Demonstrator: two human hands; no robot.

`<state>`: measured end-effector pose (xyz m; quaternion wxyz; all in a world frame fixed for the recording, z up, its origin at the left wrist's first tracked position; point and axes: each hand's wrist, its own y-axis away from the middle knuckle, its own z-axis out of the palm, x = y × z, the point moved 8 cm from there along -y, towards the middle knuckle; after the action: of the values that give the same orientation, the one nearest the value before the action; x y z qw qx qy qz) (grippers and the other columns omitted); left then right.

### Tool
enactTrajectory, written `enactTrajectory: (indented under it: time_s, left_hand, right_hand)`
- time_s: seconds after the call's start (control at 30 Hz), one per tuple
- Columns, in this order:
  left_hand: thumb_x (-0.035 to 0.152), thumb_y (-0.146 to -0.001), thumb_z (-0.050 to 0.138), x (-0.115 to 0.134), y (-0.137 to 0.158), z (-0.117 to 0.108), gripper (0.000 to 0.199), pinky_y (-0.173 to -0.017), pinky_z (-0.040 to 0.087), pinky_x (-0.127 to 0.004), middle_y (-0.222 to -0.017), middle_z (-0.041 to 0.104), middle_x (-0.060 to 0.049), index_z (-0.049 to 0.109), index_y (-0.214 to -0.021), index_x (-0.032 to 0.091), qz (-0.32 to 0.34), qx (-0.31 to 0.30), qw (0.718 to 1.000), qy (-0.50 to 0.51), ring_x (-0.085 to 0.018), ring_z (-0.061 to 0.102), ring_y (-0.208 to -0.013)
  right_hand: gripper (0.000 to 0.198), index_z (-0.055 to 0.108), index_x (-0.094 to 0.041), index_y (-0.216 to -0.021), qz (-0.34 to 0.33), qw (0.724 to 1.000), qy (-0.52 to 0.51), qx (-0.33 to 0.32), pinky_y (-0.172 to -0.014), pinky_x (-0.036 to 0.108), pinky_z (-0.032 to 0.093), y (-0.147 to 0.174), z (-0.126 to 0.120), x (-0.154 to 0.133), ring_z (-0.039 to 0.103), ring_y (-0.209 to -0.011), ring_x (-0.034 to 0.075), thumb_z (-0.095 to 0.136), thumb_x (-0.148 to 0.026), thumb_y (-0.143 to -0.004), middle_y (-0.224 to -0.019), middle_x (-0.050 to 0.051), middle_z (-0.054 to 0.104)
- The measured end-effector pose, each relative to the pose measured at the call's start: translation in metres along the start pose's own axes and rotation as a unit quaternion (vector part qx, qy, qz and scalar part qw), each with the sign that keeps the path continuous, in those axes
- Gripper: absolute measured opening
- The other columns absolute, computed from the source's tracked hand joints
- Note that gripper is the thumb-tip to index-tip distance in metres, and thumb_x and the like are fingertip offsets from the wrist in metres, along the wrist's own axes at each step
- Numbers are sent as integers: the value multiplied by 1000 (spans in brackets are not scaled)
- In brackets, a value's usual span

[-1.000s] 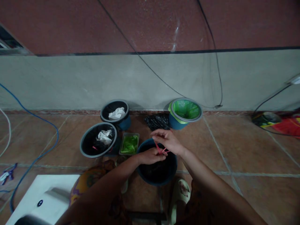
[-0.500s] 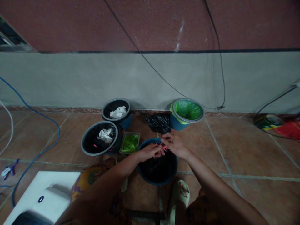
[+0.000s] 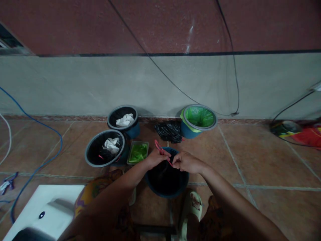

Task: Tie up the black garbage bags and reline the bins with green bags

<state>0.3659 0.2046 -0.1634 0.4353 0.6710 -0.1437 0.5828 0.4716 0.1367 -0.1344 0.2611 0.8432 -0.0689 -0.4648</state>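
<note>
Pink strip (image 3: 158, 147) is what I have in both hands, over the far side of the dark blue bucket (image 3: 167, 195). Its upper part loops up from my left hand (image 3: 155, 159), past the bucket's far rim, and its lower end slants over the bucket's mouth toward my right hand (image 3: 187, 163). On the left I have the strip pinched between thumb and fingers; on the right my fingertips are bunched on its lower end, over the right half of the bucket. The bucket's inside is too dark for me to make out from this distance.

Just beyond the bucket's left side I see a clear tray (image 3: 129, 155) with green plastic (image 3: 139, 153) in it. Well to the left of the bucket, a grey-rimmed bin (image 3: 99, 165) holds a crumpled white wad (image 3: 111, 145); a second bin (image 3: 134, 131), farther back from the bucket, holds another white piece (image 3: 125, 120). Behind the bucket a black plastic bag (image 3: 168, 131) lies on the floor, and behind it to the right stands a green-lined bin (image 3: 191, 130). On the bucket's near right side I get a pale slipper (image 3: 192, 206).
</note>
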Motion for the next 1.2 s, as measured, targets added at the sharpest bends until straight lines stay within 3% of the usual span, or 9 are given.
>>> enactTrajectory:
  time_s: [0.1, 0.23, 0.4, 0.5, 0.6, 0.8, 0.97, 1.07, 1.2]
  left_hand:
    - [16, -74, 65, 16, 4, 1, 11, -79, 48, -28, -79, 73, -3, 74, -80, 18, 93, -2, 981, -171, -17, 64, -76]
    - [17, -86, 54, 36, 18, 13, 24, -97, 43, -33, -97, 74, -5, 73, -98, 24, 214, -17, 909, -358, -21, 65, -96]
    - [17, -91, 49, 46, 27, 25, 22, -106, 36, -37, -99, 71, -9, 68, -102, 20, 273, -34, 825, -494, -21, 62, -98]
    - [26, -94, 50, 47, 30, 23, 20, -100, 39, -35, -100, 68, -9, 65, -105, 19, 292, -10, 793, -534, -21, 60, -96]
    - [35, -95, 49, 46, 34, 20, 24, -90, 43, -33, -101, 64, -9, 66, -103, 20, 290, 15, 777, -559, -22, 59, -94]
    - [30, -94, 50, 46, 33, 15, 19, -79, 43, -28, -90, 62, -6, 66, -91, 21, 228, 31, 793, -564, -19, 57, -83]
    - [25, -92, 48, 39, 26, 7, 20, -79, 44, -29, -87, 64, -8, 67, -89, 20, 173, 45, 821, -542, -20, 60, -82]
    - [19, -87, 51, 23, 25, -10, 18, -80, 44, -30, -82, 66, -10, 66, -76, 19, 124, 62, 833, -535, -22, 62, -83]
    - [18, -77, 62, -1, 30, -45, 16, -74, 44, -28, -66, 62, -5, 62, -61, 20, 31, 119, 881, -457, -21, 62, -74]
  right_hand:
    - [13, 71, -19, -68, -9, 994, 96, 42, -54, 22, 39, -2, -8, 0, 57, -56, 12, 63, -26, -77, -59, 1, 63]
    - [20, 72, -19, -83, -31, 985, 76, 151, -70, 25, 46, -13, -23, -1, 64, -80, 18, 52, -14, -79, -83, 7, 73]
    - [28, 67, -20, -95, -46, 986, -125, 96, -64, 23, 49, -28, 5, -5, 63, -74, 15, 51, -13, -74, -82, 2, 71]
    - [28, 63, -19, -94, 14, 978, -195, 76, -52, 17, 43, -31, 18, 4, 58, -60, 10, 47, -12, -73, -69, -1, 63]
    - [21, 61, -17, -85, 10, 975, -214, 61, -48, 16, 38, -33, 22, 8, 53, -55, 8, 47, -11, -70, -62, -3, 57]
    - [14, 62, -17, -76, 2, 984, -144, 100, -50, 17, 38, -36, 10, 19, 50, -54, 8, 49, -20, -78, -62, -2, 58]
    - [19, 69, -19, -77, -21, 980, 86, 180, -61, 23, 43, -28, -17, 10, 61, -68, 14, 50, -17, -81, -74, 5, 69]
    - [17, 71, -15, -77, 39, 953, 224, 199, -69, 30, 46, -20, -25, 24, 67, -80, 23, 54, -11, -79, -84, 16, 72]
    - [10, 70, -11, -69, 115, 934, 282, 185, -65, 35, 47, -10, -24, 53, 68, -78, 31, 61, -10, -74, -79, 21, 70]
